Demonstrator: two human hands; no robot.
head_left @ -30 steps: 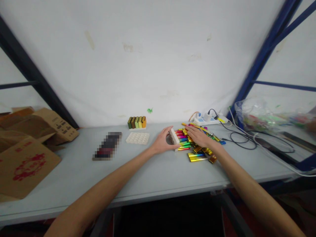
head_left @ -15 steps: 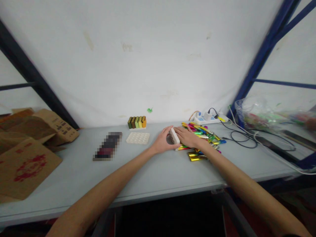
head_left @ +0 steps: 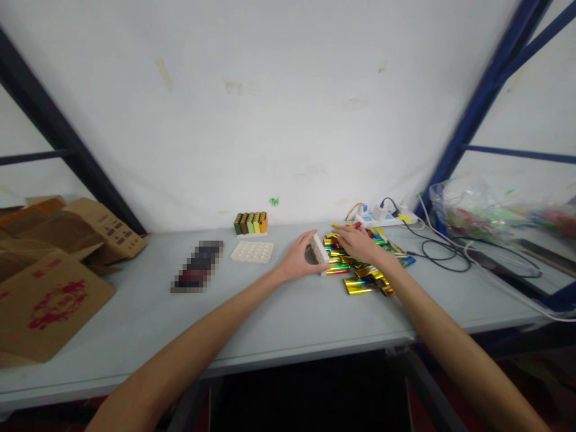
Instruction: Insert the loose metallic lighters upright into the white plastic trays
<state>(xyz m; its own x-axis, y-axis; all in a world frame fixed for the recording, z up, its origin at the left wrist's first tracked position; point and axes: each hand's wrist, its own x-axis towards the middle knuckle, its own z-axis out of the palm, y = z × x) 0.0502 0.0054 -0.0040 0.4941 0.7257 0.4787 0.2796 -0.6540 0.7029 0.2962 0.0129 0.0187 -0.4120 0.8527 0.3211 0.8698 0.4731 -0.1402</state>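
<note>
My left hand (head_left: pixel 297 261) grips a white tray (head_left: pixel 320 254) that stands tilted on its edge, thumb at the near end and fingers at the far end. On the right, my right hand (head_left: pixel 357 243) lies over a pile of shiny gold, green and red lighter-like pieces (head_left: pixel 360 285); its fingers are stretched out and touch the pile's far left part. What lies beneath that palm is hidden. Several gold pieces sit close against the tray's open side. A second white tray with rows of holes (head_left: pixel 252 252) rests flat left of my left hand.
A block of upright green, brown and yellow lighters (head_left: pixel 251 223) stands by the wall. Further left are a pixelated dark flat object (head_left: pixel 198 267) and cardboard boxes (head_left: pixel 67 300). A power strip (head_left: pixel 382 214), black cables (head_left: pixel 432 252) and plastic bags (head_left: pixel 472 207) lie right.
My right hand has moved off the tray, right and slightly back over the pile, uncovering gold pieces beside the tray. My left hand keeps the tray in nearly the same place.
</note>
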